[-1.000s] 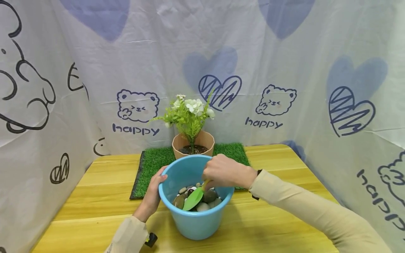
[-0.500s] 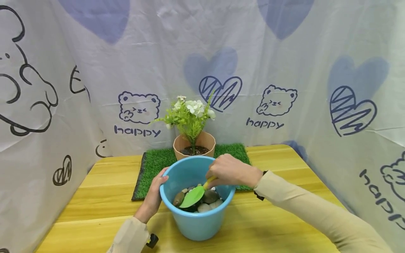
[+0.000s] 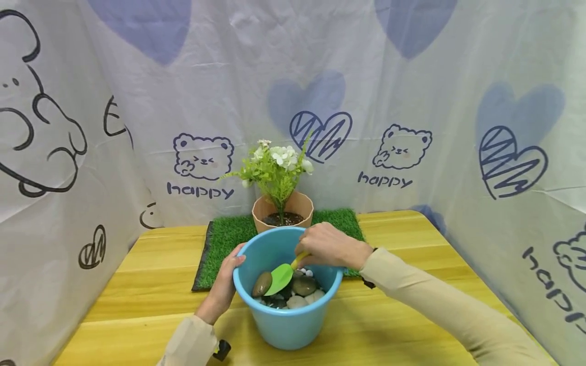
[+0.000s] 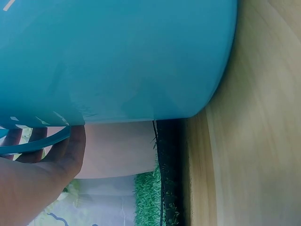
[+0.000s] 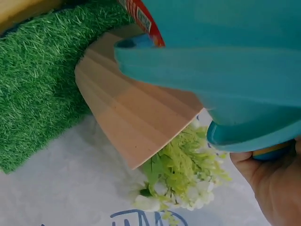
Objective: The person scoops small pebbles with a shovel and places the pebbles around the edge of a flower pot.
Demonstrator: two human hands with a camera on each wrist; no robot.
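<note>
A light blue bucket (image 3: 288,325) stands on the table, with several stones and pebbles inside. My left hand (image 3: 224,284) holds its left rim; in the left wrist view the fingers (image 4: 75,148) press against its outer wall. With my right hand (image 3: 331,246) I grip the yellow handle of a small trowel (image 3: 280,278), palm down over the bucket's right rim. The trowel's green blade slants down to the left among the stones, right at a brown oval stone (image 3: 262,284) by the left wall. A larger grey-brown stone (image 3: 304,285) and paler ones lie to the blade's right.
Behind the bucket, a pinkish pot (image 3: 299,203) with white flowers and green leaves (image 3: 274,168) stands on an artificial grass mat (image 3: 224,234). The wooden table (image 3: 151,279) extends to both sides. A white printed curtain (image 3: 206,76) surrounds it.
The trowel blade has risen and tilted within the bucket. The brown stone at the left now stands more exposed beside it, and some small pebbles have gone from sight. My left hand keeps its hold.
</note>
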